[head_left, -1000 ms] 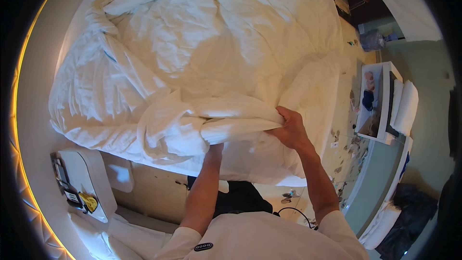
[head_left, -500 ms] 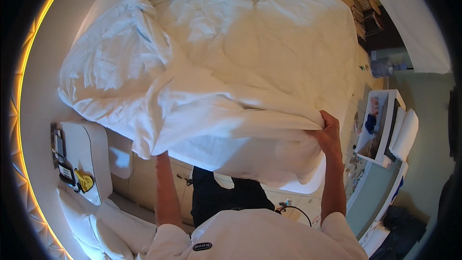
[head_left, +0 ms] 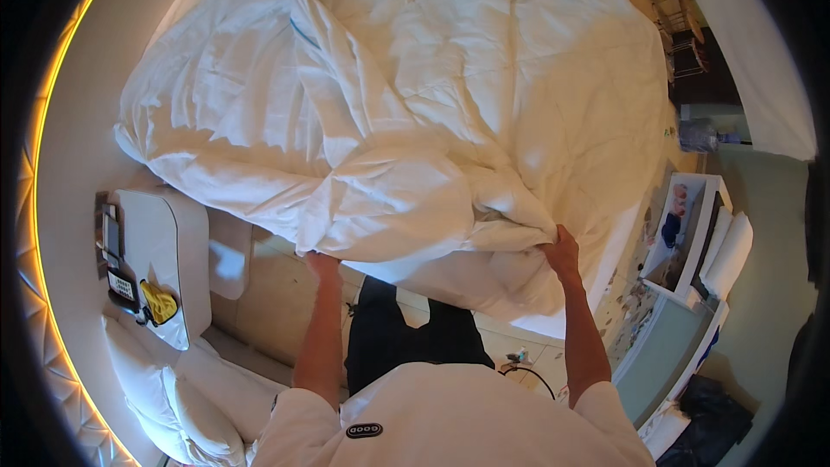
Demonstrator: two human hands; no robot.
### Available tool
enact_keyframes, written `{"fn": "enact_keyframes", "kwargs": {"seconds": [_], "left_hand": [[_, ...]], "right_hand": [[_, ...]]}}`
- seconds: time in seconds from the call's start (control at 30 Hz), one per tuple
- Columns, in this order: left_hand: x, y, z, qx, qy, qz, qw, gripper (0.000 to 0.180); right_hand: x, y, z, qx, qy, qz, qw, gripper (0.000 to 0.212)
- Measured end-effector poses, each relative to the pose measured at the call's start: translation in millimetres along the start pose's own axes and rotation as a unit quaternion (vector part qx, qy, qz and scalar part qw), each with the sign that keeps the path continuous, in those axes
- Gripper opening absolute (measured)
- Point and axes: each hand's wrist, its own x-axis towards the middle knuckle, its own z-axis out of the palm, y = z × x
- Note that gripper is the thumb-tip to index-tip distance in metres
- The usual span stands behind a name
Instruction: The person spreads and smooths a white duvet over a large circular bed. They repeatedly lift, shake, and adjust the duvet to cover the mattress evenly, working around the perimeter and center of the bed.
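A large white duvet (head_left: pixel 415 112) lies rumpled over the bed in front of me, with loose folds gathered toward its near edge. My left hand (head_left: pixel 322 265) grips that near edge at a bunched corner, its fingers partly hidden by the cloth. Farther right, my right hand (head_left: pixel 562 252) is closed around another fold of the duvet. Between my hands the cloth puffs up in a thick, rounded fold. Below it hangs a white sheet (head_left: pixel 484 281) along the side of the bed.
A white bedside table (head_left: pixel 151 216) stands at left, bearing a telephone (head_left: pixel 123 288) and a yellow cloth (head_left: pixel 159 303). White pillows (head_left: pixel 194 411) lie at lower left. An open white drawer unit (head_left: pixel 683 233) is at right. A black cable (head_left: pixel 532 374) curves over the tiled floor.
My left hand has moved slightly right and up, and my right hand slightly left and down, so they are closer together. The duvet between them has bunched and puffed up.
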Motion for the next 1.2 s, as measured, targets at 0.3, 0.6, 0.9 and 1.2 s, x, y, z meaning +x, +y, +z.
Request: {"fn": "enact_keyframes", "kwargs": {"seconds": [0.3, 0.6, 0.9, 1.2], "left_hand": [[-83, 49, 47, 0.379, -0.145, 0.516, 0.755, 0.051], [-40, -11, 104, 0.59, -0.399, 0.508, 0.484, 0.026], [-53, 67, 23, 0.417, -0.326, 0.455, 0.716, 0.008], [-75, 71, 9, 0.436, -0.287, 0.416, 0.745, 0.01]], "right_hand": [[-9, -27, 12, -0.109, 0.056, 0.0, 0.992, 0.04], [-16, -39, 16, -0.09, 0.065, 0.003, 0.994, 0.043], [-12, -45, 33, -0.17, 0.09, 0.005, 0.981, 0.063], [-47, -142, 114, -0.194, -0.235, -0.324, 0.896, 0.045]]}}
